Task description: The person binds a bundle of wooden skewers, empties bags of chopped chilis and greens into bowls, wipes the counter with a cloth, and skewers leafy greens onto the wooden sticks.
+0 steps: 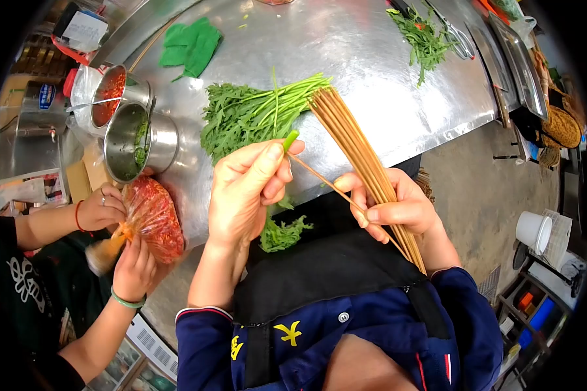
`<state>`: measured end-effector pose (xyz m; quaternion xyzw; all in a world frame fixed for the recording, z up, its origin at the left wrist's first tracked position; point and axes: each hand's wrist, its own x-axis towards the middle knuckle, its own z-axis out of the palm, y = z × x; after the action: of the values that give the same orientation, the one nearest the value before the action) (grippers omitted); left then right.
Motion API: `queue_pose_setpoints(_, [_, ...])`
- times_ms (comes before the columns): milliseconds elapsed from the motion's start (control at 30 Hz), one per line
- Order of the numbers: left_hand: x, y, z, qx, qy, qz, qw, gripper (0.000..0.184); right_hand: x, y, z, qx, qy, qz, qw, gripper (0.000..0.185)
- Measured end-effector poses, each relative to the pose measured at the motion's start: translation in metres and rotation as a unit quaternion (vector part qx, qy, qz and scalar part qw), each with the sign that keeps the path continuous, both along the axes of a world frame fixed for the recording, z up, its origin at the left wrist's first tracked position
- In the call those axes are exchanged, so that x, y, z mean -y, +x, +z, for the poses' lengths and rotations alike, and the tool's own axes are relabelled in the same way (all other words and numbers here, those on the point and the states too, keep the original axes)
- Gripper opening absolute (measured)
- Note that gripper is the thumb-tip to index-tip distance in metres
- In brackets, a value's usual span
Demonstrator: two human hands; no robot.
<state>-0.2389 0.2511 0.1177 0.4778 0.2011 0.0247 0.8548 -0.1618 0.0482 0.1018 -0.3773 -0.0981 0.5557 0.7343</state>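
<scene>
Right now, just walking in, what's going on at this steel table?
The person's left hand pinches a green stalk, and the right hand holds a bundle of wooden skewers plus one separate skewer angled up to the stalk; whether it has pierced it is hard to tell. More leafy greens lie on the steel table beyond. To the left, a co-worker's hands grip the gathered neck of a plastic bag of red food.

Head-worn wide view, close; faces forward, down onto metal table (365,42).
</scene>
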Motion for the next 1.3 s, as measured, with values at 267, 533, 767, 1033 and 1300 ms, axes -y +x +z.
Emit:
queue_pose_setpoints(267, [0.005, -0.003, -0.002, 0.004, 0.004, -0.032, 0.999, 0.026, 0.002, 0.003, -0.005, -0.018, 0.039, 0.016, 0.999, 0.048])
queue_pose_setpoints(533, [0.01, -0.004, -0.004, 0.01, 0.007, -0.058, 0.998, 0.025, -0.003, 0.003, -0.007, -0.023, 0.058, 0.021, 0.998, 0.049])
queue_pose_setpoints(767, [0.018, -0.005, -0.004, 0.004, 0.012, -0.064, 0.998, 0.025, -0.007, 0.0, -0.008, -0.075, 0.096, 0.018, 0.992, 0.047])
queue_pose_setpoints(1033, [0.013, 0.005, -0.006, -0.01, 0.059, -0.074, 0.995, 0.024, 0.003, 0.02, 0.005, 0.131, -0.023, -0.011, 0.991, 0.04])
queue_pose_setpoints(1300, [0.009, 0.01, -0.014, 0.025, 0.164, -0.119, 0.979, 0.026, -0.002, 0.017, 0.016, 0.069, -0.014, -0.027, 0.997, 0.039])
